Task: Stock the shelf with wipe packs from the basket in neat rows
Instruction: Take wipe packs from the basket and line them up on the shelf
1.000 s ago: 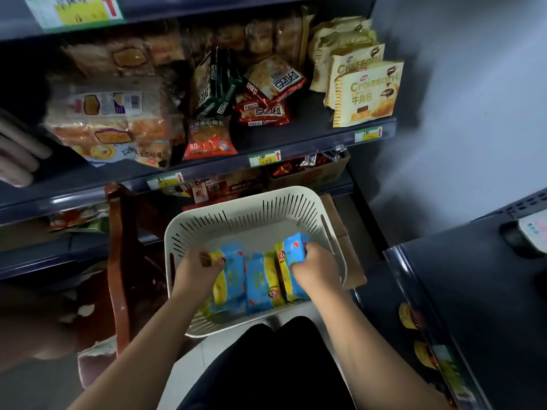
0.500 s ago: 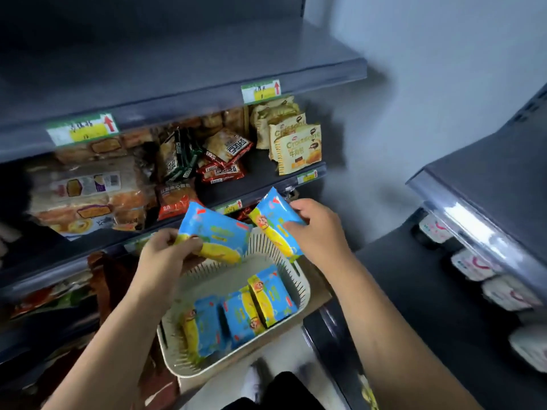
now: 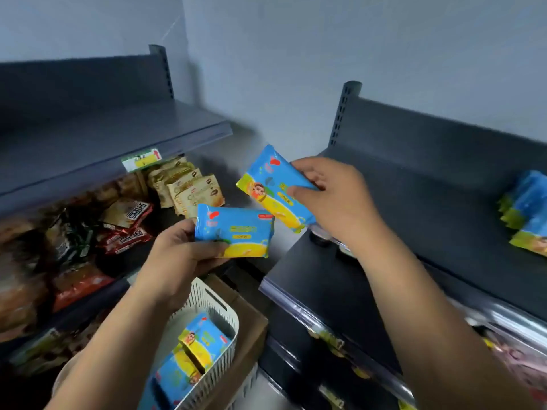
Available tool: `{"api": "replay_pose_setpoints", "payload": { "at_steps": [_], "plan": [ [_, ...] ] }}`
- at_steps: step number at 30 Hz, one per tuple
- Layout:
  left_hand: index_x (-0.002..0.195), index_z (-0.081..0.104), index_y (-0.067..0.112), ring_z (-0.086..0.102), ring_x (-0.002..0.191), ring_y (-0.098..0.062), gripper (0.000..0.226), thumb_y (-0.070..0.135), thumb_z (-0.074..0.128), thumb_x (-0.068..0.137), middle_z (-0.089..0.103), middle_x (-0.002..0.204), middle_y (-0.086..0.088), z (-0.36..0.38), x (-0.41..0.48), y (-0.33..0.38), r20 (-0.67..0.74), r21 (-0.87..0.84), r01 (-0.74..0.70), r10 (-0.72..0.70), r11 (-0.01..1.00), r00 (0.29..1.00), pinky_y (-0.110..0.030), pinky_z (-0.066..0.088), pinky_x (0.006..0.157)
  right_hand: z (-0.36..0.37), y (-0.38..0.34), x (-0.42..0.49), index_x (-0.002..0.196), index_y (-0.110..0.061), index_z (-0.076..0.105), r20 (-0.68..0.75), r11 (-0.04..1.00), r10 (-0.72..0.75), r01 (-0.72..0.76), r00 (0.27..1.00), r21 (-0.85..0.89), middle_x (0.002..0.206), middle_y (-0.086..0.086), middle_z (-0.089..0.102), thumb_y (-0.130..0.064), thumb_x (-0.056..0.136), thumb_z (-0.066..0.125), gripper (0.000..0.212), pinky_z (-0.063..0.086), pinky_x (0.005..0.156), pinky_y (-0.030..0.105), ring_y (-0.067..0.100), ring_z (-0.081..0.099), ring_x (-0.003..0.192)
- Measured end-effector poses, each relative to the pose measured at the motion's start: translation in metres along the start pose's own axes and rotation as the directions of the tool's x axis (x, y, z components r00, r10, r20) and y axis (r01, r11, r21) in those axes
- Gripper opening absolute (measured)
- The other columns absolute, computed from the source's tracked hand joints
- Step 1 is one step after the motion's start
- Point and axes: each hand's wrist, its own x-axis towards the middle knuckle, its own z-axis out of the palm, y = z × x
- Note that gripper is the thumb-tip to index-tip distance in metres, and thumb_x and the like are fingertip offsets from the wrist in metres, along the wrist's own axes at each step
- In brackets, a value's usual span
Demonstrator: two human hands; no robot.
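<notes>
Whereas both hands were down in the basket [image 3: 220, 309] a second ago, they are now swinging toward the shelf [image 3: 319, 276]: the left hand [image 3: 177, 257] is pinching a pack [image 3: 236, 230], the right hand [image 3: 336, 199] is gripping a second pack [image 3: 273, 187], likely heading for the row [image 3: 528, 211] standing there.

To your left you have a dark grey snack rack [image 3: 118, 134], with a green-and-yellow price label [image 3: 141, 159] on the front edge of its upper board. On the board below, tan croissant packs [image 3: 192, 189] stand in a row at the right end. Red-wrapped snacks [image 3: 127, 236] lie heaped beside them, then dark green packs [image 3: 72, 241], with an orange-red bag [image 3: 80, 284] near the front lip. Further left the goods are too blurred to tell. A brown cardboard box [image 3: 251, 324] sits low down, just right of that rack. Behind it all you see a plain pale wall [image 3: 296, 54].
</notes>
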Motion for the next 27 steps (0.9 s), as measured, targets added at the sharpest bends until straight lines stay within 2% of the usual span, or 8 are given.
{"api": "replay_pose_setpoints", "payload": {
  "at_steps": [3,5,8,11,15,18,23,27],
  "plan": [
    [0.11,0.067,0.004,0.077,0.085,-0.022,0.034,-0.018,0.062,0.084,0.079,0.1,-0.011,0.049,-0.012,-0.002,0.105,0.008,0.007,-0.007,1.0,0.994,-0.025,0.062,0.066,-0.053,0.001,-0.021,0.106,-0.031,0.076,-0.057,0.998,0.005,-0.008,0.998,-0.067,0.096,-0.011,0.078,-0.007,0.084,0.075,0.032,0.061,0.087,0.043,0.005,0.074,0.09],
    [0.112,0.066,0.003,0.077,0.087,-0.023,0.033,-0.016,0.063,0.085,0.078,0.103,-0.012,0.082,-0.021,-0.008,0.167,0.01,0.011,-0.013,1.0,0.986,-0.027,0.063,0.068,-0.088,0.002,-0.038,0.106,-0.032,0.076,-0.112,0.994,0.005,-0.017,0.994,-0.105,0.095,-0.012,0.078,-0.007,0.084,0.075,0.033,0.06,0.087,0.041,0.004,0.073,0.089],
    [0.11,0.068,0.005,0.074,0.092,-0.027,0.03,-0.012,0.066,0.085,0.077,0.108,-0.015,0.129,-0.037,-0.019,0.232,0.049,0.01,-0.021,0.999,0.973,-0.03,0.063,0.076,-0.142,0.001,-0.063,0.107,-0.034,0.076,-0.177,0.976,-0.011,-0.028,0.984,-0.217,0.093,-0.014,0.076,-0.011,0.084,0.075,0.033,0.06,0.083,0.033,0.001,0.071,0.086],
    [0.108,0.068,0.005,0.072,0.097,-0.027,0.026,-0.008,0.068,0.087,0.076,0.112,-0.015,0.172,-0.056,-0.03,0.319,0.107,0.004,-0.038,0.994,0.947,-0.028,0.062,0.077,-0.194,-0.002,-0.088,0.108,-0.036,0.076,-0.224,0.933,-0.031,-0.053,0.974,-0.356,0.092,-0.013,0.074,-0.016,0.085,0.074,0.031,0.054,0.078,0.023,0.003,0.068,0.085],
    [0.107,0.069,0.003,0.073,0.095,-0.024,0.023,-0.007,0.069,0.086,0.077,0.108,-0.014,0.226,-0.078,-0.04,0.388,0.129,-0.026,-0.026,0.991,0.921,-0.029,0.063,0.079,-0.256,0.001,-0.114,0.11,-0.034,0.074,-0.308,0.885,-0.018,-0.129,0.951,-0.447,0.09,-0.009,0.072,-0.018,0.083,0.076,0.032,0.053,0.082,0.031,0.01,0.066,0.086],
    [0.104,0.07,0.004,0.075,0.089,-0.022,0.022,-0.008,0.07,0.086,0.078,0.103,-0.012,0.26,-0.091,-0.045,0.397,0.119,-0.029,-0.02,0.993,0.918,-0.027,0.063,0.073,-0.294,0.008,-0.128,0.124,-0.028,0.068,-0.388,0.864,0.035,-0.223,0.921,-0.452,0.093,-0.007,0.07,-0.02,0.08,0.083,0.047,0.05,0.084,0.027,0.011,0.066,0.093],
    [0.107,0.068,-0.004,0.075,0.085,-0.025,0.025,-0.011,0.072,0.083,0.078,0.101,-0.016,0.308,-0.102,-0.051,0.416,0.141,-0.071,0.006,0.987,0.91,-0.03,0.064,0.072,-0.341,0.027,-0.144,0.1,-0.025,0.076,-0.467,0.817,0.04,-0.298,0.883,-0.493,0.09,-0.011,0.071,-0.021,0.077,0.083,0.025,0.055,0.08,0.029,0.01,0.068,0.086],
    [0.106,0.069,-0.001,0.074,0.086,-0.023,0.027,-0.011,0.074,0.081,0.078,0.1,-0.014,0.342,-0.105,-0.059,0.468,0.179,-0.095,0.0,0.979,0.884,-0.028,0.062,0.068,-0.362,0.059,-0.148,0.1,-0.02,0.075,-0.452,0.759,0.066,-0.339,0.89,-0.557,0.095,-0.004,0.072,-0.017,0.077,0.084,0.025,0.045,0.079,0.025,0.012,0.063,0.088]
  ]
}}
